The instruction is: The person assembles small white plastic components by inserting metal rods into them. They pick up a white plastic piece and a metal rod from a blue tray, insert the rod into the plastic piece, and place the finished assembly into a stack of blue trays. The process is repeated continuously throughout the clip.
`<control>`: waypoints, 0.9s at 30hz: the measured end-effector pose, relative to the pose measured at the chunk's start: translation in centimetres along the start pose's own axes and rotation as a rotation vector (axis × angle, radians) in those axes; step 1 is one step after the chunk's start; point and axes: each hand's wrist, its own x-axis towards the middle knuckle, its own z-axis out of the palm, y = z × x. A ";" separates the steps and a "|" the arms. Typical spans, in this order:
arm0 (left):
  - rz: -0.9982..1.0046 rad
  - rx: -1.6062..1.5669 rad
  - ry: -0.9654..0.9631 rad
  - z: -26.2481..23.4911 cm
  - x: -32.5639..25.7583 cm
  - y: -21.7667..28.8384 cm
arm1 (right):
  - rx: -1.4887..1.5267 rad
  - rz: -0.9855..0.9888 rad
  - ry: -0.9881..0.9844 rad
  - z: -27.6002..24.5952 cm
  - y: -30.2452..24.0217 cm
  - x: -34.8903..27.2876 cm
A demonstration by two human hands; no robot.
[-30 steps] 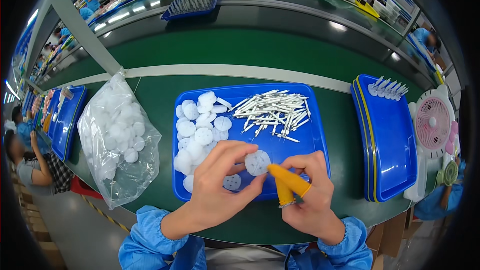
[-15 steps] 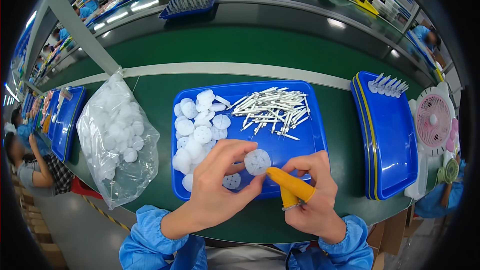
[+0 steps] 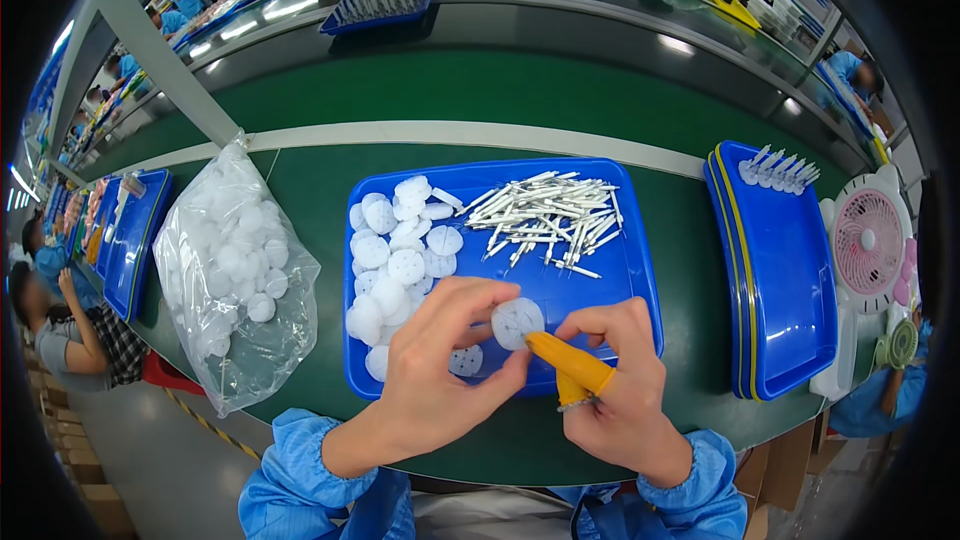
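In front of me, my left hand [image 3: 440, 370] pinches a round, translucent white plastic disc [image 3: 516, 321] by its edge, between thumb and fingers. My right hand [image 3: 630, 390] wears yellow finger covers, and one covered fingertip meets the disc's lower right edge. Its covered fingers are closed together; anything between them is hidden. Beneath both hands lies a blue tray [image 3: 628, 310]. White discs [image 3: 385, 292], some with small holes, are heaped in the tray's left side. A pile of thin white sticks with fine wire ends [image 3: 545, 215] fills its upper right.
A clear bag of white discs [image 3: 240, 260] lies on the left. Stacked blue trays [image 3: 790, 290] stand right, discs with upright sticks [image 3: 776, 172] on top. Beyond them is a pink-and-white fan [image 3: 866, 235]. Behind a pale rail runs a green belt [image 3: 480, 85]. People in blue work farther off.
My right hand has turned slightly, its yellow-covered fingertip shifting a little left along the disc's lower edge. My left hand still holds the disc in nearly the same place.
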 end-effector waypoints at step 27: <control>0.026 0.067 -0.126 -0.1 -0.1 0.3 | 0.045 0.043 0.035 0.0 0.5 0.2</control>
